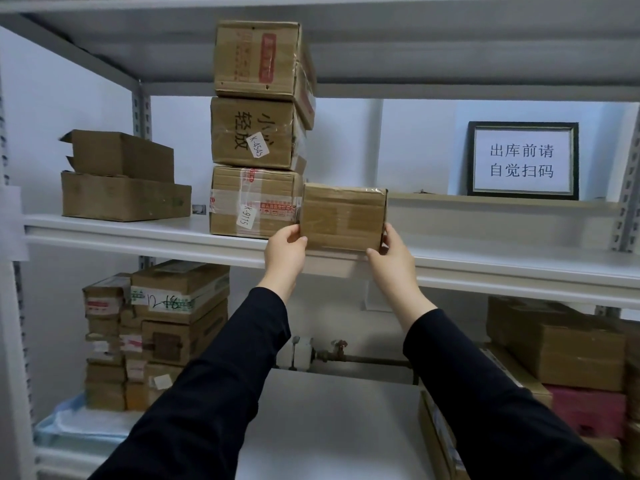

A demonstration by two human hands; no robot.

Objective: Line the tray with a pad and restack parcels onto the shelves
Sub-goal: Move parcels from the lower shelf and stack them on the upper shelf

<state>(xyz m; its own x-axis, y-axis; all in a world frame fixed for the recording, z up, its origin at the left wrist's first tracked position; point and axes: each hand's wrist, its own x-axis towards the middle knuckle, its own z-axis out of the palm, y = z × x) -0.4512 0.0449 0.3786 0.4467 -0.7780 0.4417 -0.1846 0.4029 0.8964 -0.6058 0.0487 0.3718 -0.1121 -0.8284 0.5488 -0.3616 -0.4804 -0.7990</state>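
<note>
Left grip (285, 251): thumb on the front face, fingers curled round the lower left edge of a small brown parcel (343, 218). Dark sleeve.
Right grip (393, 258): thumb on the front face, fingers wrapped round the parcel's lower right edge. Dark sleeve.
Parcel: taped cardboard, upright, held between both grips at the front edge of the middle shelf (138, 233); whether it rests on the shelf cannot be told.
Touching the parcel's left side: box labelled K-9115 (252, 202), bottom of a stack of three.
Above that: box labelled K-4545 (252, 133), then a top box (256, 58) with red tape.
Far left of the parcel, same shelf: two brown boxes (121, 181), one on the other.
Right of the parcel, at the back: framed sign (523, 161), standing.
Below left of the parcel, lower shelf: stacked parcels (156, 334) on a pale blue pad (69, 424).
Below right of the parcel: brown cartons (554, 341) over a pink box (588, 410).
Directly below the parcel: pipe with valve (339, 355).
</note>
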